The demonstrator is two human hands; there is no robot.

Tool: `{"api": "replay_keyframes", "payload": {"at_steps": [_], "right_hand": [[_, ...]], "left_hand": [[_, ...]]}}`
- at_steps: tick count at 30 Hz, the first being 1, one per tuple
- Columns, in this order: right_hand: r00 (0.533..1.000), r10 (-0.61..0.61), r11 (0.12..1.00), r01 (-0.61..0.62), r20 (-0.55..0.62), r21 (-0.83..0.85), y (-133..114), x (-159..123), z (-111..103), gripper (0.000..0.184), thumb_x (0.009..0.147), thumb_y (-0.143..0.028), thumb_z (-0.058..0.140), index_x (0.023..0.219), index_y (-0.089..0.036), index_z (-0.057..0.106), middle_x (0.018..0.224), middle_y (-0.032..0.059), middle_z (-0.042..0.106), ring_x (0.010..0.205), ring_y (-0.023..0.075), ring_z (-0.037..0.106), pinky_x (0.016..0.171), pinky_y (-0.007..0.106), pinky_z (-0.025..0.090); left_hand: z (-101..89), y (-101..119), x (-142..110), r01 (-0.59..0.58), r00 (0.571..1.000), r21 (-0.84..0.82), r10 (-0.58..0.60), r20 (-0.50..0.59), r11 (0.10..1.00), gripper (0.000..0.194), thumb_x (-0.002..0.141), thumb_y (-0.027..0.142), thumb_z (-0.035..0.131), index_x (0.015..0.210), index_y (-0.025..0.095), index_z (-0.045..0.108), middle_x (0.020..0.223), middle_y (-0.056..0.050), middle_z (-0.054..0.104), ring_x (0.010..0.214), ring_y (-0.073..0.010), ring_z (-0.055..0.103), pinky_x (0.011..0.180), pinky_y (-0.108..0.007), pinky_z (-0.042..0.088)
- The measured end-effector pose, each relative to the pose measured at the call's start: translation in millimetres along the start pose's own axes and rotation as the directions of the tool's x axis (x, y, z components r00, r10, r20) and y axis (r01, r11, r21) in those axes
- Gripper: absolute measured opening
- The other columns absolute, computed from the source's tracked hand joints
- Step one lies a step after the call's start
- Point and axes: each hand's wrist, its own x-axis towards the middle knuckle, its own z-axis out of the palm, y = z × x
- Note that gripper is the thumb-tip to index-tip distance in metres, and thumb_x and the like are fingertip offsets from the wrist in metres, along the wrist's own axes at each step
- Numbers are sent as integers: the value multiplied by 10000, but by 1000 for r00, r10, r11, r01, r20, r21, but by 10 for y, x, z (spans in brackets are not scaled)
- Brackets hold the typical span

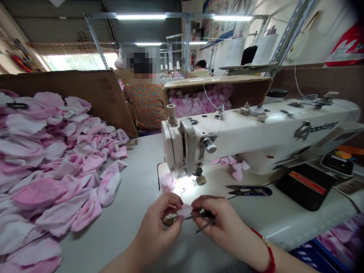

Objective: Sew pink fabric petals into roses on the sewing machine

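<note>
My left hand [160, 225] pinches a small pale pink fabric piece [184, 209] just in front of the sewing machine's needle area. My right hand [218, 223] also grips that piece and holds thin metal tweezers [202, 222] between its fingers; a red bracelet sits on its wrist. The white sewing machine [256, 132] stands directly behind both hands, its lamp lighting another pink piece [167, 182] under the presser foot.
A big heap of pink and white fabric pieces [48, 170] covers the table's left side. Thread snips [247, 190] lie right of the needle. A cardboard box of pink pieces [199, 99] stands behind the machine. A person in an orange patterned top [145, 104] sits beyond it.
</note>
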Motion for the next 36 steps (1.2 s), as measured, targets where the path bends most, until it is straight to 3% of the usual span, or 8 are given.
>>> {"api": "replay_keyframes", "payload": {"at_steps": [5,9,11,18,24,30,36], "right_hand": [[998,-2,997,8,69,-76,-48,12,-66,125,685,-112,480,739,-191,561,662,-36,567,586,91,500,531,187,380],[999,37,990,-36,5,-138,10,-89,-219,230,781,-282,482,983,-210,563,875,18,623,764,144,571,626,219,451],[999,28,979,-31,-17,-201,84,-168,-287,253,819,-322,440,1012,-226,570,954,32,622,855,159,571,706,238,460],[999,42,947,-37,10,-320,202,-270,-280,255,835,-371,408,964,-262,598,938,25,631,854,168,580,737,265,466],[998,50,973,-38,47,-230,177,-135,-163,216,831,-345,422,877,-254,612,833,-1,635,738,142,582,662,232,457],[995,90,973,-79,40,-215,174,-112,-146,205,829,-319,418,797,-237,604,730,-13,616,657,130,557,594,222,425],[999,47,968,-43,11,-249,142,-116,-163,197,825,-298,430,875,-231,608,753,7,619,663,138,553,624,235,416]], "left_hand": [[-3,-30,25,174,984,-140,-168,56,975,147,670,174,573,816,157,570,732,-20,584,676,-144,560,610,-232,455],[-39,-53,64,364,926,-363,-376,41,858,196,656,278,638,765,140,551,618,2,558,543,-130,562,483,-220,431],[-53,-57,74,411,899,-432,-435,47,803,239,627,290,672,752,138,536,614,5,559,520,-138,579,451,-213,418],[-31,-54,57,414,896,-456,-442,51,788,211,605,195,688,758,132,556,601,18,557,525,-138,600,469,-206,429],[-5,-36,52,369,910,-441,-414,-7,818,245,536,120,708,742,132,576,609,37,501,544,-99,551,489,-188,440],[-41,-1,76,424,898,-432,-432,84,796,246,626,284,670,797,135,578,636,11,533,564,-112,556,515,-224,472],[-25,-12,96,405,899,-406,-437,15,819,270,578,288,706,753,143,560,592,42,480,516,-98,532,480,-216,457]]}}
